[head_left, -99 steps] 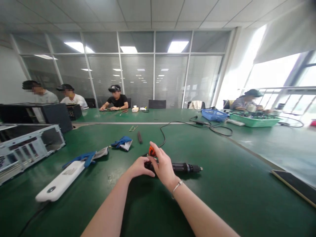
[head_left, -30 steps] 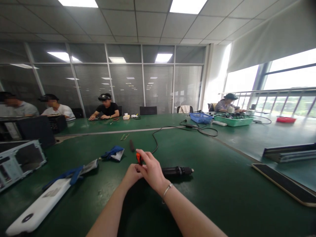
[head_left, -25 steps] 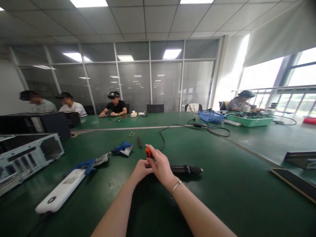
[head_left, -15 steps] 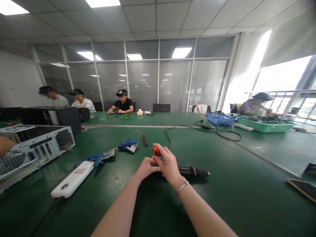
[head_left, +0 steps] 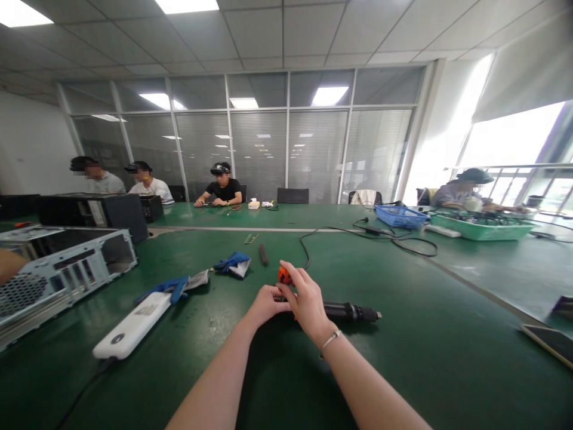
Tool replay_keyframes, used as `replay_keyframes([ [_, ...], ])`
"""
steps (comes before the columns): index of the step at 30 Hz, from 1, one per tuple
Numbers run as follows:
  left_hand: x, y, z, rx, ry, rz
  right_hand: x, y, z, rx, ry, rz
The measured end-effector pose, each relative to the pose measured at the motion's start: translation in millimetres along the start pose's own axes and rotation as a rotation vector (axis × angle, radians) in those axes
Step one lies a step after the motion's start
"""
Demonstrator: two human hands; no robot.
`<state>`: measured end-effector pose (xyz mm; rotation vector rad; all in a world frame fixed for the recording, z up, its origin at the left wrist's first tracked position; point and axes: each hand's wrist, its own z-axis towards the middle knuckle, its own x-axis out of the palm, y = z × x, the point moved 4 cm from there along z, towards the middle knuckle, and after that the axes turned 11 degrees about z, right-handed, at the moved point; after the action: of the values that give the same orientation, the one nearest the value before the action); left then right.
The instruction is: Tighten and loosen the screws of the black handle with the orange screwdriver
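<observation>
Lying just right of the frame's centre, the black cylindrical tool [head_left: 347, 311] shows a smooth body and a narrow metal tip toward the right. The right hand [head_left: 308, 301], its wrist bent, clamps a rounded orange piece [head_left: 283, 275] between finger and thumb. The left hand [head_left: 267, 306] meets it with curled fingers; whether these grip something, I cannot tell. Crumpled blue-and-grey cloth [head_left: 233, 263] rests left of centre on the glossy green table [head_left: 425, 370].

Room lies right of the black tool [head_left: 347, 312] (power strip [head_left: 134, 325] obstructs left).
</observation>
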<state>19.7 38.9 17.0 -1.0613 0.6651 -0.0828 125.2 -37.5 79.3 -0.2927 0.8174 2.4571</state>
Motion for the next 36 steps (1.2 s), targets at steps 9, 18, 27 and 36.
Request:
replay_keyframes([
  [9, 0.7, 0.6, 0.9, -0.007, 0.006, -0.023, 3.6, -0.5, -0.7, 0.0, 0.06, 0.011],
  [18, -0.4, 3.9, 1.3, -0.038, -0.014, 0.027, 4.4, -1.1, 0.4, 0.019, 0.059, 0.013],
  [27, -0.3, -4.3, 0.4, -0.031, 0.002, -0.022, 3.2, 2.6, -0.2, -0.003, 0.092, 0.005],
  [36, -0.4, -0.9, 1.0, -0.036, 0.001, 0.021, 3.3, 1.4, -0.6, -0.003, 0.029, 0.025],
])
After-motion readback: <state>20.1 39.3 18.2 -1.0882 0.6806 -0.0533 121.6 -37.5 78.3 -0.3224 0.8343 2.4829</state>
